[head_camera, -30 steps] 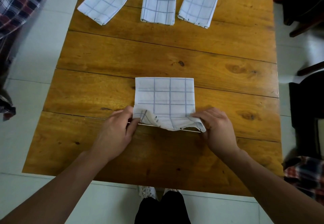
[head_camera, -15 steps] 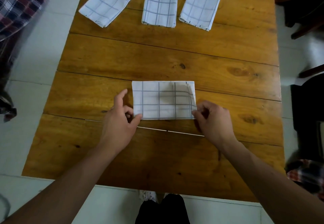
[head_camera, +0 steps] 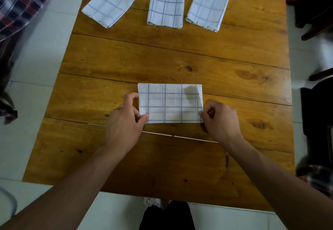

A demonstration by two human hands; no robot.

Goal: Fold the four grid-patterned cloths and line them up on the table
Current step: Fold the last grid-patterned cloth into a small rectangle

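A white cloth with a blue grid (head_camera: 170, 103) lies folded into a flat wide rectangle in the middle of the wooden table (head_camera: 162, 58). My left hand (head_camera: 126, 121) pinches its near left corner between thumb and fingers. My right hand (head_camera: 219, 120) pinches the near right corner, fingers curled. The cloth's far right corner is slightly turned over. Three more folded grid cloths lie in a row along the far edge: a slanted one at the left (head_camera: 110, 2), one in the middle (head_camera: 166, 3) and one at the right (head_camera: 209, 6).
A dark wooden chair (head_camera: 313, 13) stands off the table's far right corner and a black object (head_camera: 319, 121) by its right side. Plaid fabric (head_camera: 19, 2) hangs off to the far left. My legs and shoes (head_camera: 162, 215) show below the near table edge.
The near edge of the cloth, lifted a second ago, has been folded away from me onto the far half. The cloth is now a flat narrow rectangle, with both hands still at its near corners.
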